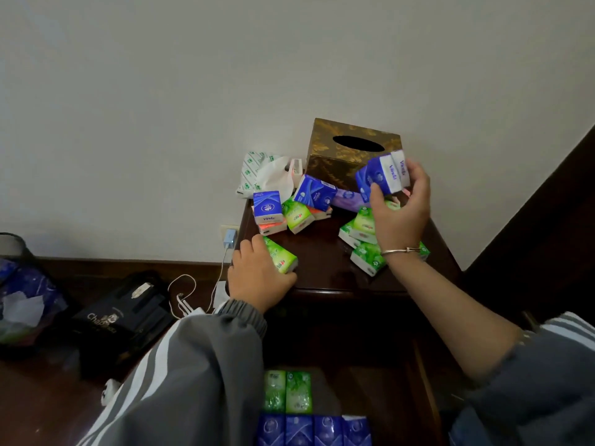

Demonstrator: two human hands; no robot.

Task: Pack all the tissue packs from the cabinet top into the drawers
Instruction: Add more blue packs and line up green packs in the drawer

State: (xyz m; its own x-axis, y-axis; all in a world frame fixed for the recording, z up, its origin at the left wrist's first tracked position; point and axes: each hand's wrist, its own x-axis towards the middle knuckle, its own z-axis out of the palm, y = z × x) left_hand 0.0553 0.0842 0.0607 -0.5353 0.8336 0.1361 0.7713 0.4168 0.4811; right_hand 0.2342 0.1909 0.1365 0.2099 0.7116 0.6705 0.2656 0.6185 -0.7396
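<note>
A: Tissue packs, where are they?
B: Most lie scattered on the cabinet top (322, 262), centre-right of frame. Blue pack (268, 208) w/ "Vinda" printed on its white edge sits on an orange pack (273, 227). Another blue pack (315, 192) leans just right of it, a green pack (297, 216) between them.
A: Hands?
B: Right hand (401, 204) is clamped on two blue packs (384, 175), held up in front of the gold tissue box (347, 149); "Vinda" reads on both. Left hand (259, 275) is wrapped round a green pack w/ red logo (280, 259) at the front-left edge of the top.
A: Others on the right?
B: Pile of green packs (363, 243) under the right wrist, a silver bracelet (399, 251) on it.
A: Drawer?
B: Open drawer (421, 391) at bottom centre: two green packs (288, 391), then a row of blue ones (314, 430) nearer the lower edge.
A: Other writing?
B: Black box (124, 320) on the floor, lower left, reads "Cha…", rest unclear.
</note>
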